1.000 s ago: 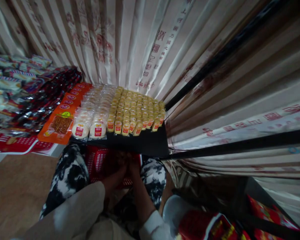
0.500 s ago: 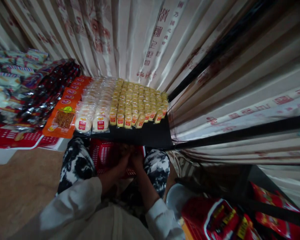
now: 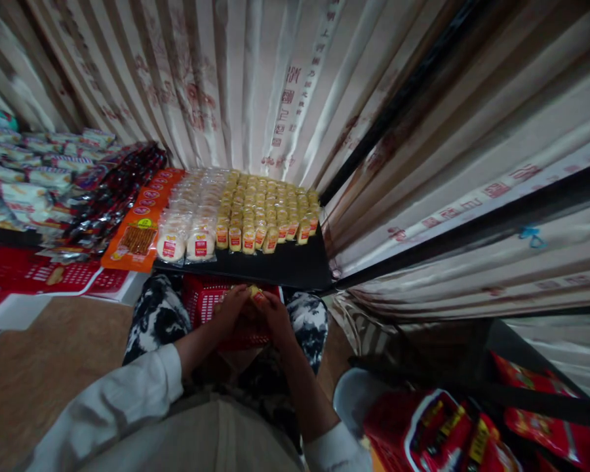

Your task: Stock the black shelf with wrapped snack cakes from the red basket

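Note:
Between my legs sits a red plastic basket [image 3: 201, 298], partly under the black shelf edge. Over it, my left hand [image 3: 233, 305] and my right hand [image 3: 276, 316] come together with bent fingers around a small yellow wrapped snack cake [image 3: 256, 294]. The cake's red label faces up. Shadow and my hands hide what lies deeper in the basket. Just beyond, rows of similar yellow wrapped cakes [image 3: 270, 210] stand on the black shelf [image 3: 275, 267]. Clear packs of round white biscuits [image 3: 200, 246] are lined up to their left.
Left of the biscuits lie an orange snack pouch [image 3: 136, 237], dark shiny packets [image 3: 113, 196] and white packets [image 3: 34, 177]. Another red basket [image 3: 73, 278] is at the left. Red bags [image 3: 442, 426] sit at the lower right. A pleated curtain [image 3: 255, 85] and dark bars [image 3: 393, 108] border the shelf.
Both hands have risen from inside the basket to its far rim, bringing the yellow snack cake into sight. The view has shifted slightly.

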`<action>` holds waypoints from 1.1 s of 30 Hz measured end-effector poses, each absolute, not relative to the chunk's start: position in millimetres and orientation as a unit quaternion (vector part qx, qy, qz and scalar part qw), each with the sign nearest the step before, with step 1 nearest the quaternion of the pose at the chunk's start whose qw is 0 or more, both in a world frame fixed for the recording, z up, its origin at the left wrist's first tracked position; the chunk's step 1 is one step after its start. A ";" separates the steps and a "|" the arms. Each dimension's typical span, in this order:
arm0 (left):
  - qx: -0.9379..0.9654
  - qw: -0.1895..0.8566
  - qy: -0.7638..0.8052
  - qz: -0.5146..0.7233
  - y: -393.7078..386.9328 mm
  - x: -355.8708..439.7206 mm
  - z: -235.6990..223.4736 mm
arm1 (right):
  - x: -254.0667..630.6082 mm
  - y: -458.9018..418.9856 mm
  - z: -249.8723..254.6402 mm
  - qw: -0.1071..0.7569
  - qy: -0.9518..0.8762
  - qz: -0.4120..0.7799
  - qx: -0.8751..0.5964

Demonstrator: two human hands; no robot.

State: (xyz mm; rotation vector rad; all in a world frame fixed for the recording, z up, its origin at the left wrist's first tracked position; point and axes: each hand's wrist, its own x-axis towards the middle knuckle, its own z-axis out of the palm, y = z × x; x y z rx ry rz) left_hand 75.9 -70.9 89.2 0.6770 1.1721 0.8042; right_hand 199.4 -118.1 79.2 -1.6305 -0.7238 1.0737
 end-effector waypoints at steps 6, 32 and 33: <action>0.313 0.733 0.484 0.361 -69.9 75.8 111.9 | 205.2 -118.3 114.1 0.543 -0.231 0.522 -0.617; 0.427 0.658 0.537 0.311 -46.4 155.0 150.2 | 261.8 -85.3 124.3 0.608 -0.292 0.376 -0.635; 0.448 0.647 0.529 0.317 -39.9 160.0 152.5 | 265.7 -81.0 124.8 0.618 -0.290 0.375 -0.627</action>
